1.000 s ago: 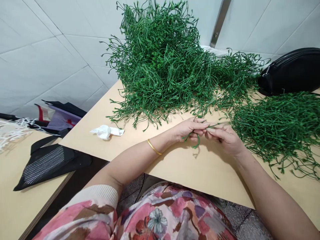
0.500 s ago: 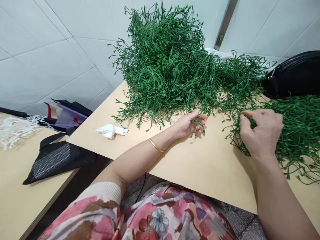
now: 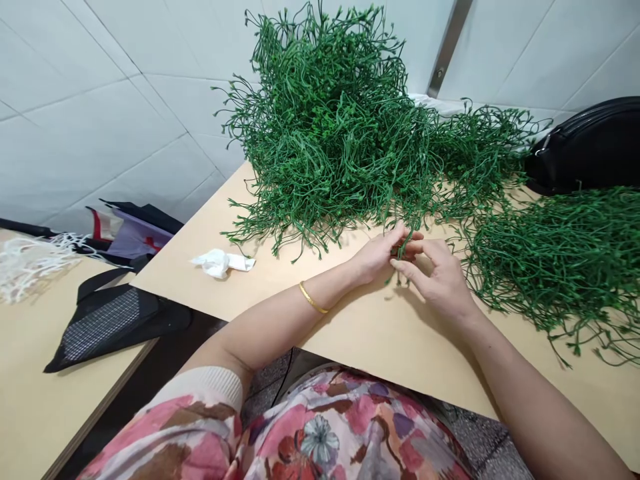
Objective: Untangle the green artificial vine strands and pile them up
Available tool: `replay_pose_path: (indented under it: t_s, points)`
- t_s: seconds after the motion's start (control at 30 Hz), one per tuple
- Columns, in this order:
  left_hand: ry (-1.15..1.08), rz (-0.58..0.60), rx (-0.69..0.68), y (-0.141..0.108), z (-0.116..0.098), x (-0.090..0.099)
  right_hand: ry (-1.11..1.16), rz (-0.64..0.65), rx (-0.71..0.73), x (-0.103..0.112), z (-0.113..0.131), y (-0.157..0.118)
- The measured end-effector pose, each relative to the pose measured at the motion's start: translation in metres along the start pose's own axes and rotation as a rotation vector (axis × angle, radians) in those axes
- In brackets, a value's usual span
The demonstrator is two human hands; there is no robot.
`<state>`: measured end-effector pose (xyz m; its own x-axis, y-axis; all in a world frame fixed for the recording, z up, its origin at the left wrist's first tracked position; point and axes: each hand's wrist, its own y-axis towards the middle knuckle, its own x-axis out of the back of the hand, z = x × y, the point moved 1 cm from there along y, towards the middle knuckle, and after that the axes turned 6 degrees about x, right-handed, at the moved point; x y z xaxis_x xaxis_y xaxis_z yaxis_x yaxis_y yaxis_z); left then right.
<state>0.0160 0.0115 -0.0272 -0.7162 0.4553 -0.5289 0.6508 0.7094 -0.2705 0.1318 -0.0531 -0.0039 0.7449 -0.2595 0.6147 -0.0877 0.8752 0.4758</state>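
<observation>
My left hand [image 3: 376, 259], with a gold bangle at the wrist, is closed around a few thin green plastic stems [image 3: 401, 251] with small bud-like tips. My right hand [image 3: 444, 281] meets it from the right, thumb and fingers pinching at those same stems. Part of the grip is hidden behind the fingers. Just beyond both hands rises a big tangled heap of green stems [image 3: 330, 140]. A second pile of similar stems [image 3: 565, 257], lying more in line, spreads to the right of my right hand.
A crumpled white tissue [image 3: 220, 263] lies on the light wooden table [image 3: 350, 327] near its left edge. At the back right sits a black bag [image 3: 590, 147]. Another table on the left holds white strands [image 3: 35, 263] and a black mesh pouch [image 3: 110, 323]. A tiled wall stands behind.
My right hand has moved left from the right-hand pile to the stems in my left hand. My left hand has stayed almost in place, still holding the stems.
</observation>
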Motion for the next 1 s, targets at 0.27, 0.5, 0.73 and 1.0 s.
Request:
replay_pose_path:
  t_s: [0.27,0.5,0.73,1.0]
  points:
    - [-0.062,0.070,0.103,0.000,-0.008,0.006,0.258,0.008,-0.262,0.013,-0.012,0.002]
    - [-0.072,0.039,0.126,-0.001,-0.012,0.010,0.567,0.066,-0.469,0.022,-0.028,0.005]
    - [0.002,0.045,0.043,-0.003,-0.009,0.008,0.478,0.218,-0.403,0.018,-0.026,0.003]
    - [0.021,-0.075,0.015,-0.004,-0.009,0.004,0.242,0.039,-0.286,0.021,-0.025,0.003]
